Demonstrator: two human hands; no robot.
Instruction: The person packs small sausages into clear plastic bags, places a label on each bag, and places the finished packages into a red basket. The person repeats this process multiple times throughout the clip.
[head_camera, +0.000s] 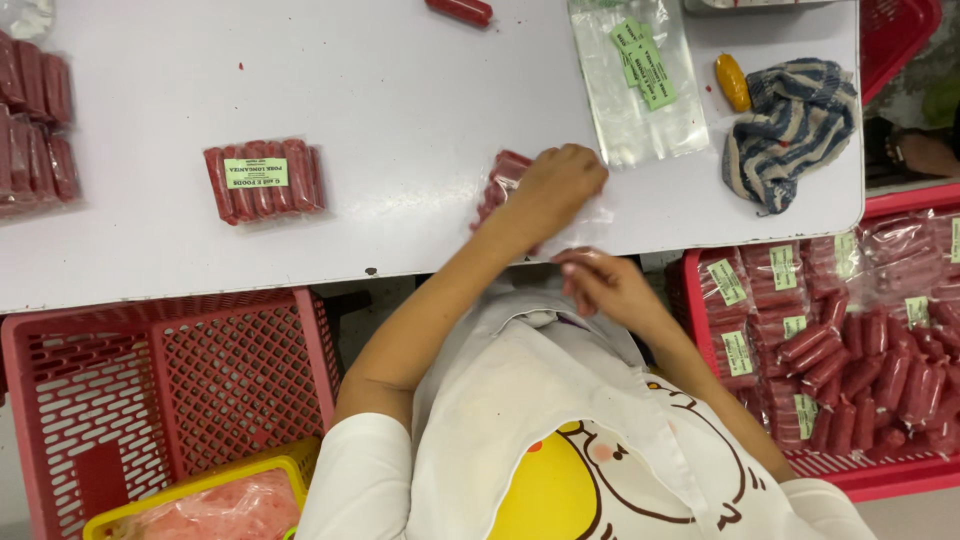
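Left hand (552, 190): fingers clamping one sausage pack (503, 180) at table (400, 90) edge — 6 o'clock.
Right hand (600, 282): fingers curling together, touching nothing — off-table.

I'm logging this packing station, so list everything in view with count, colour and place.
table: one, white, across the top
labelled sausage pack: one, red, table left of centre
sausage packs: a stack, red, table's left edge
loose sausage: one, red, top edge
empty bags: a pile, clear with green labels, table right
cloth: one, blue striped, table's right end
left crate: one, red, below the table
right crate: one, red, full of sausages
left hand: on a pack at the table's edge
right hand: below it, holding clear plastic
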